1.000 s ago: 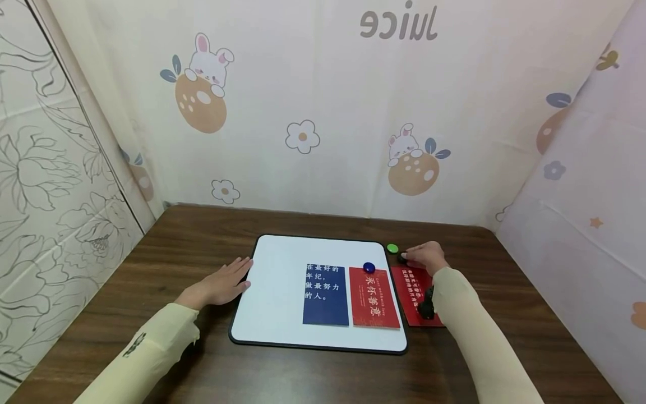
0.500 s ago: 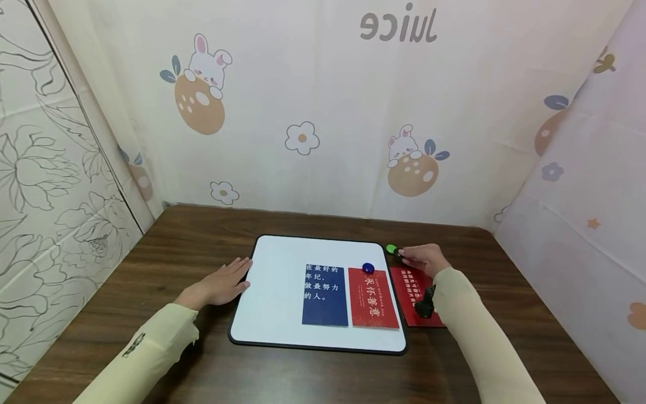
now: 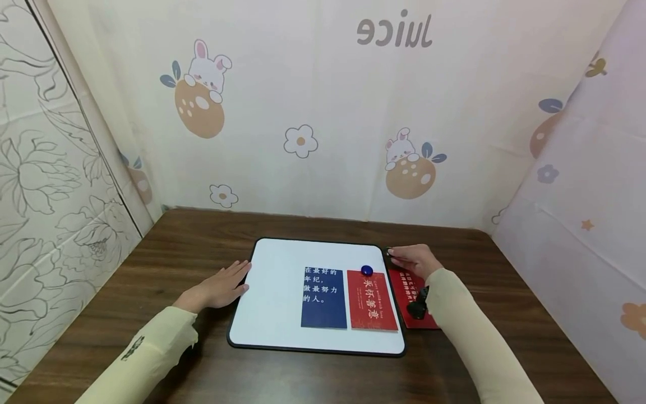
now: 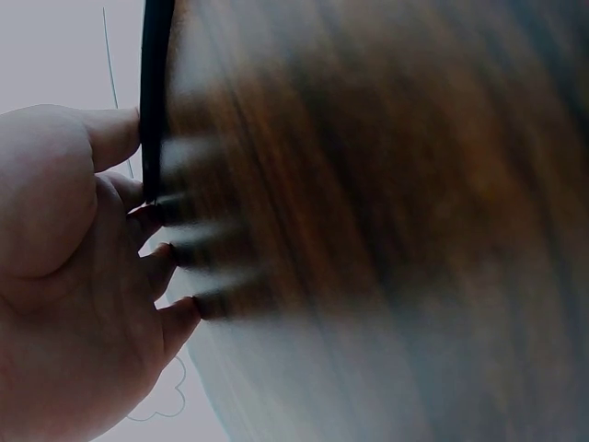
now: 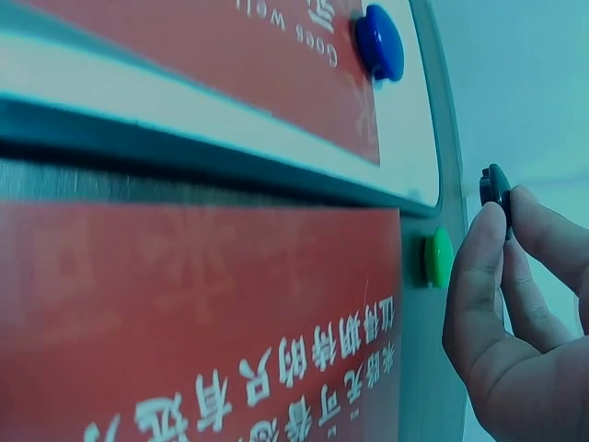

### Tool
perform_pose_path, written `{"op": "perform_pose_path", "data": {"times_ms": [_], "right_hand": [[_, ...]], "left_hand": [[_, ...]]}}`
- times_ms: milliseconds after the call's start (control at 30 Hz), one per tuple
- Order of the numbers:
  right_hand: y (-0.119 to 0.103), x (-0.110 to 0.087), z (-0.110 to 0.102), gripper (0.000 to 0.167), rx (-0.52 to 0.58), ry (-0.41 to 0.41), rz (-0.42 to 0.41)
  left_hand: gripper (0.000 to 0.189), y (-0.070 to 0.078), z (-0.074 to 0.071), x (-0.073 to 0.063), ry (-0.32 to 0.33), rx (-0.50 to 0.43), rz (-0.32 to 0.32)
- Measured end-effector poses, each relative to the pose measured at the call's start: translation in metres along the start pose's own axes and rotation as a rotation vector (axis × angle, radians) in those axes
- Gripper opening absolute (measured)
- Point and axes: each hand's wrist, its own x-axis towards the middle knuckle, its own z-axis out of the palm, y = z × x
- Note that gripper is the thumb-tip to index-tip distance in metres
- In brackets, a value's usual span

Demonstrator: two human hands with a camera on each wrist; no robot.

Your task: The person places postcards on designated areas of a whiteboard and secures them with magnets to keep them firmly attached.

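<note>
A whiteboard (image 3: 272, 320) with a black rim lies on the table, and my left hand (image 3: 214, 289) rests fingers out against its left edge. On the board are a dark blue card (image 3: 324, 306) and a red card (image 3: 372, 306), the red one with a blue round magnet (image 3: 367, 270) at its top. Thumb and fingers of my right hand (image 3: 414, 261) pinch a small black magnet (image 5: 497, 187) above the board's top right corner. Below that hand a green magnet (image 5: 439, 258) lies on the table; in the head view it is hidden.
A second red card (image 5: 230, 322) with white characters lies right of the board, partly under my right wrist and its black camera (image 3: 416, 308). Behind the wooden table (image 3: 313, 381) hangs a printed curtain (image 3: 323, 84); more cloth hangs at both sides.
My right hand has moved left with the black magnet, toward the board's top right corner, and now covers the green magnet in the head view. The left hand stays in place.
</note>
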Motion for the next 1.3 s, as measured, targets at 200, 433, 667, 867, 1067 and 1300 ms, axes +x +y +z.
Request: {"op": "perform_pose_path", "data": {"times_ms": [200, 433, 667, 867, 1067, 1300], "right_hand": [[-0.002, 0.0, 0.008, 0.05, 0.004, -0.015, 0.024], [-0.005, -0.001, 0.018, 0.05, 0.037, -0.037, 0.037], [-0.005, -0.005, 0.032, 0.047, 0.007, -0.056, 0.033], [-0.006, -0.007, 0.046, 0.046, -0.011, -0.08, 0.015], [-0.007, -0.01, 0.059, 0.043, -0.023, -0.105, 0.018], [-0.006, -0.013, 0.073, 0.039, 0.004, -0.121, 0.05]], "left_hand": [[0.059, 0.0, 0.001, -0.001, 0.002, 0.0, 0.004], [0.059, -0.001, 0.001, 0.0, 0.006, 0.003, 0.009], [0.058, -0.001, 0.001, 0.0, 0.01, 0.004, 0.012], [0.058, -0.001, 0.001, 0.0, 0.012, 0.009, 0.015], [0.058, -0.001, 0.001, 0.0, 0.015, 0.006, 0.016], [0.058, -0.002, 0.001, 0.0, 0.01, 0.009, 0.019]]}}
